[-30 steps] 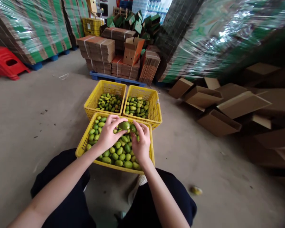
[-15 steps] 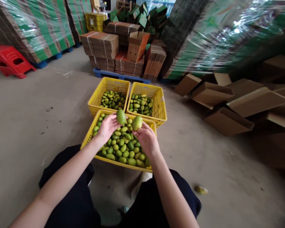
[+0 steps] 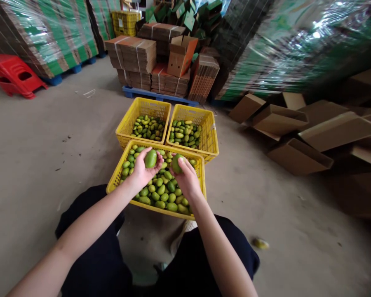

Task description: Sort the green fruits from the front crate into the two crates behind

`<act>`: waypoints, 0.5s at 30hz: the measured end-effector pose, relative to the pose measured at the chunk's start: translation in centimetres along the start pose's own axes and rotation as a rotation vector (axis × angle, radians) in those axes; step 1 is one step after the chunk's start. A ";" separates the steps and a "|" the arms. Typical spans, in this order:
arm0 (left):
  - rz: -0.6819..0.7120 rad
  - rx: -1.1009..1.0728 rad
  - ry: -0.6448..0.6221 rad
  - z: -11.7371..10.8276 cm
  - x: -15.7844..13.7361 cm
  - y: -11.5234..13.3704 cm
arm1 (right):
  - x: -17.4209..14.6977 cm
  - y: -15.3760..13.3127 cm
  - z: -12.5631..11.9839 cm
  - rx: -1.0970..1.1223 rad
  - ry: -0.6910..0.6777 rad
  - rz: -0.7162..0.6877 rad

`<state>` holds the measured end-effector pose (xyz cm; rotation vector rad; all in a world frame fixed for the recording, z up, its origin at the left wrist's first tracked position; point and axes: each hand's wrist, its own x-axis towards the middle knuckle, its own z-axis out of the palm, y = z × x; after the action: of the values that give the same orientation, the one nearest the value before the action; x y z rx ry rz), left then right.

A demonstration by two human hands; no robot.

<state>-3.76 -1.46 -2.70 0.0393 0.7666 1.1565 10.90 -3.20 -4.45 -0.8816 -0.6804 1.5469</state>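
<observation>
- Head view: left hand is closed around one green mango, cupped in palm and fingers, thumb on the near side. The fruit sits above the far-left part of the near crate.
- Right hand is clamped on a second mango, held at the fingertips, partly hidden by the fingers. The hands are apart, side by side, with the two fruits close but not touching.
- Both hands hover just over the loose mangoes filling the near crate, which sits on the floor between the person's knees.
- Beyond the hands: far-left crate and far-right crate, each with a shallower layer of fruit.
- Handling judgement: each fruit looks small, light and firm, an easy one-hand load. Smooth oval skin could roll or slip in a loose pinch, so wrap around the widest middle rather than the tapered ends. Likely bruises if squeezed hard or dropped.
- Right of the right hand, well apart: a stray fruit on the floor and open cardboard boxes.
- Far beyond: bundled flat cartons on a pallet; red stool far left.
</observation>
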 end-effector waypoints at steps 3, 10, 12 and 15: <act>0.073 -0.135 -0.035 -0.2 -0.1 -0.8 | 0.1 0.8 0.2 -0.196 0.014 -0.091; 0.144 -0.012 -0.008 -0.4 0.5 -3.6 | 0.2 4.4 0.8 -0.664 -0.073 -0.265; 0.182 0.000 0.048 -0.7 0.9 -3.9 | 0.0 5.2 0.8 -0.796 -0.081 -0.282; 0.143 -0.035 0.074 -1.7 1.6 -4.1 | -0.4 5.9 0.8 -0.979 -0.095 -0.383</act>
<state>-1.07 -2.52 -6.43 0.0228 0.8189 1.3128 7.00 -4.54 -8.82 -1.2791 -1.6347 0.8648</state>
